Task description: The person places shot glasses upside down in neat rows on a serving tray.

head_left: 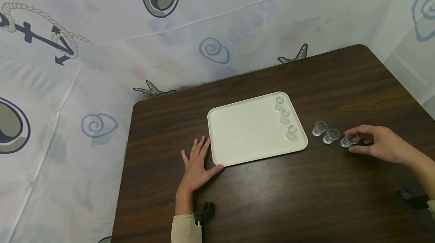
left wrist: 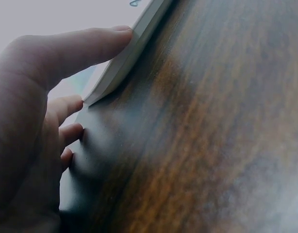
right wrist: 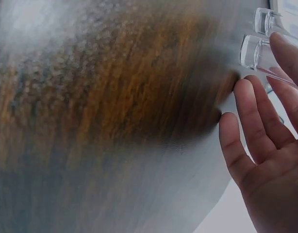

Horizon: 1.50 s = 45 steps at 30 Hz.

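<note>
My right hand [head_left: 385, 144] pinches a small clear shot glass [head_left: 347, 141] between thumb and fingers at the right of the table. Two more shot glasses stand upright to its left, a middle one [head_left: 331, 136] and a left one [head_left: 319, 129]. A cream tray [head_left: 244, 133] lies left of them. Along its right side three small glasses stand in a row, a far one [head_left: 279, 101], a middle one [head_left: 284, 114] and a near one [head_left: 291, 131]; they look upside down. My left hand [head_left: 197, 169] lies with fingers spread at the tray's near left corner, thumb [left wrist: 91, 46] touching the rim.
The dark wood-grain table [head_left: 272, 197] carries the tray and glasses. Behind its back edge hangs a pale sheet [head_left: 238, 20] printed with anchors, shells and starfish. A black strap device [head_left: 204, 212] sits on my left wrist.
</note>
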Tool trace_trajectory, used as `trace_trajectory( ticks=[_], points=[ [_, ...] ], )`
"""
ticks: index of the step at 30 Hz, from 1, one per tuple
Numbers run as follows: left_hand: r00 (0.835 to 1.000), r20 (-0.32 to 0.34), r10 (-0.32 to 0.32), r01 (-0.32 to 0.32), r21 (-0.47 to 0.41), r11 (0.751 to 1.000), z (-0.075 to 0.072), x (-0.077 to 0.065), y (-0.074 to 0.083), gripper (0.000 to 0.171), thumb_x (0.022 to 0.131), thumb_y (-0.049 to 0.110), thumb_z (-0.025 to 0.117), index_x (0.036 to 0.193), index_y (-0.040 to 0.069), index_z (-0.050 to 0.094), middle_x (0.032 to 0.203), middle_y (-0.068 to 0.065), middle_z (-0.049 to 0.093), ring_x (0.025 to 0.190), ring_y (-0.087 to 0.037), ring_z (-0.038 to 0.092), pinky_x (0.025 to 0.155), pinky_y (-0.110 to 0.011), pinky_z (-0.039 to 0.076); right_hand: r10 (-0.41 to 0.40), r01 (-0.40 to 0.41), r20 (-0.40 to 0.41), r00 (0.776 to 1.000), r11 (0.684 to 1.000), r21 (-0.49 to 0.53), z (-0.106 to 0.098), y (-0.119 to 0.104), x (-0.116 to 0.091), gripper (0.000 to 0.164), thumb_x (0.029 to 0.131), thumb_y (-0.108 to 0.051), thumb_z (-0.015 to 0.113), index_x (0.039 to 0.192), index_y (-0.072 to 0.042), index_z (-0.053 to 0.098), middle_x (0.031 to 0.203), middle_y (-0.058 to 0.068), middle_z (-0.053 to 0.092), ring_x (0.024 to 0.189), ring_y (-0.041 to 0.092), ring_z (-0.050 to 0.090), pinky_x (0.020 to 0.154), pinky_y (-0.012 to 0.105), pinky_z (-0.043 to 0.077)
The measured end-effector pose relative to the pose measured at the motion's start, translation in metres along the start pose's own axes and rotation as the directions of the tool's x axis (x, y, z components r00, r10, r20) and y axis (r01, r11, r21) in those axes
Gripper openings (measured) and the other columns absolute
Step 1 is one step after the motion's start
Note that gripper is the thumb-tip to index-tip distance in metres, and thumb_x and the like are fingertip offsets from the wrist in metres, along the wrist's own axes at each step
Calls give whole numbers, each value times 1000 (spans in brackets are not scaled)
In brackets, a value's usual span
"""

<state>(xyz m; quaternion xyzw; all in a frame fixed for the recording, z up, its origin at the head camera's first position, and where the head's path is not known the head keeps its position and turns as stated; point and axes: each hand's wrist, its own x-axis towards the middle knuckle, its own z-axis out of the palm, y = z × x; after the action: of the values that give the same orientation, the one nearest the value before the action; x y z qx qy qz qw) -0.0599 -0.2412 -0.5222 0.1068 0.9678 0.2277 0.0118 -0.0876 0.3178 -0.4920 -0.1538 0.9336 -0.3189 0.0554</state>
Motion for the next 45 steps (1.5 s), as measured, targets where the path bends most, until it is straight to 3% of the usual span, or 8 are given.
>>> trace_trajectory(
  ticks=[11, 17, 21, 28, 30, 32, 39, 45],
  points=[
    [1000, 5, -7, 7, 8, 1000, 0, 0, -1, 97, 82, 69, 63, 158, 27, 21, 163, 0, 16, 150, -27, 5, 104, -73, -8, 39, -40, 20, 999, 999, 29, 2, -2, -2, 42, 80, -20, 83, 117, -7, 69, 103, 8, 67, 81, -6, 58, 66, 20, 51],
    [1000, 6, -8, 8, 5, 1000, 1, -1, -1, 97, 82, 70, 62, 158, 27, 21, 163, 0, 16, 150, -25, 4, 104, -73, -8, 52, -52, 6, 999, 999, 2, 1, -2, -1, 42, 80, -20, 83, 116, -5, 69, 103, 11, 68, 80, -3, 60, 64, 21, 50],
    [1000, 4, -5, 5, 9, 1000, 1, -1, -1, 97, 82, 70, 62, 158, 27, 21, 163, 0, 16, 150, -26, 4, 104, -73, -8, 71, -71, -9, 997, 997, -14, -1, -3, 0, 43, 79, -21, 84, 115, -3, 70, 102, 13, 70, 81, 8, 63, 62, 21, 50],
    [1000, 2, -4, 4, 5, 1000, 0, 0, 0, 97, 82, 69, 62, 158, 27, 21, 163, 0, 16, 150, -26, 4, 104, -73, -9, 119, -120, -50, 992, 993, 2, -11, -7, 6, 43, 81, -21, 82, 116, -1, 68, 104, 23, 69, 91, 40, 68, 61, 15, 47],
    [1000, -1, -1, 1, 6, 1000, 1, 0, -1, 96, 82, 68, 63, 158, 26, 22, 163, -1, 17, 150, -27, 5, 104, -73, -8, 122, -123, -82, 989, 992, 2, -15, -10, 8, 41, 81, -19, 83, 115, -1, 68, 105, 23, 69, 92, 41, 68, 61, 11, 45],
    [1000, -9, 6, -6, 3, 1000, 1, 0, 0, 97, 82, 67, 65, 158, 25, 23, 163, -3, 18, 150, -29, 6, 103, -74, -7, 114, -114, -112, 987, 993, 9, -18, -13, 11, 40, 82, -16, 82, 115, 0, 68, 105, 25, 69, 92, 42, 68, 60, 8, 43],
    [1000, -20, 15, -15, 0, 1000, 1, -1, -1, 97, 81, 66, 67, 158, 24, 24, 162, -5, 20, 149, -31, 8, 103, -75, -6, 52, -56, -168, 984, 998, -19, -33, -29, 27, 42, 78, -11, 84, 117, -6, 69, 103, 17, 71, 81, 11, 66, 61, 9, 43],
    [1000, -14, 15, -15, -1, 1000, 2, 0, -3, 97, 82, 67, 65, 158, 25, 22, 163, -3, 18, 150, -31, 7, 103, -74, -7, -65, 49, -191, 979, 995, -90, -37, -48, 43, 45, 76, -7, 84, 118, -10, 69, 106, 8, 69, 89, 28, 66, 68, 8, 42]
  ],
)
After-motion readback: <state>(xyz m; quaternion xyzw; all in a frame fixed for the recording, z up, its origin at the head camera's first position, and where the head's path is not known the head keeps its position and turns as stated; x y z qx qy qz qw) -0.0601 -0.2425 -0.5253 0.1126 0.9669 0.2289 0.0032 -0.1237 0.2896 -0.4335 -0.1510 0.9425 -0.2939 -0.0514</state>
